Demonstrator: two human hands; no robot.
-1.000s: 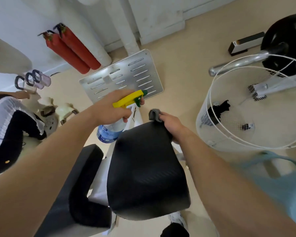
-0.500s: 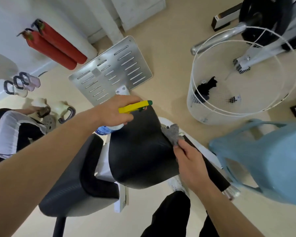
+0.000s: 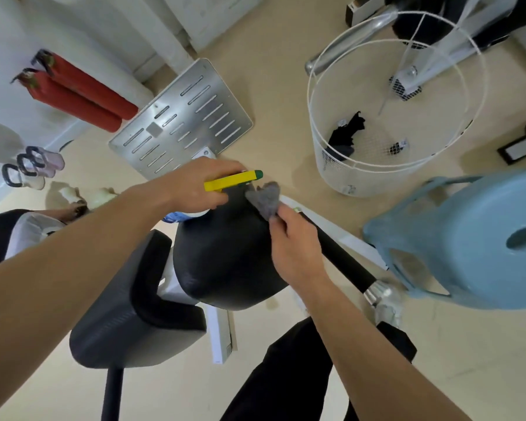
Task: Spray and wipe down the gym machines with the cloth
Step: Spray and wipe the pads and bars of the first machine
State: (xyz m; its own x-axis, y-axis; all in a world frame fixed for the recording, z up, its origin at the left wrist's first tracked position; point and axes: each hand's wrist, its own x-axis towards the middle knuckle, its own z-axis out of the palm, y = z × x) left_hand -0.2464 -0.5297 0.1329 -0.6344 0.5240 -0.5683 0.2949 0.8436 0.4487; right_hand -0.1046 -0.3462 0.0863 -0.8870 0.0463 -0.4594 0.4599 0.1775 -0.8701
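Since half a second ago, the cloth (image 3: 264,197) has been carried up the right edge of the black pad (image 3: 225,262) to its upper corner, where it is now seen just beside the green nozzle of the spray bottle (image 3: 234,179). The bottle has been kept over the pad's top edge. The grip of the left hand (image 3: 195,189) is closed round the bottle's neck, with the yellow head projecting past the fingers; the bottle's body is mostly hidden beneath the hand. The grip of the right hand (image 3: 295,247) is pinched on the cloth, which appears to be pressed against the pad, though contact is not clearly shown. A white basket (image 3: 331,165) and a blue stool (image 3: 468,238) are seen on the floor (image 3: 286,101) to the right.
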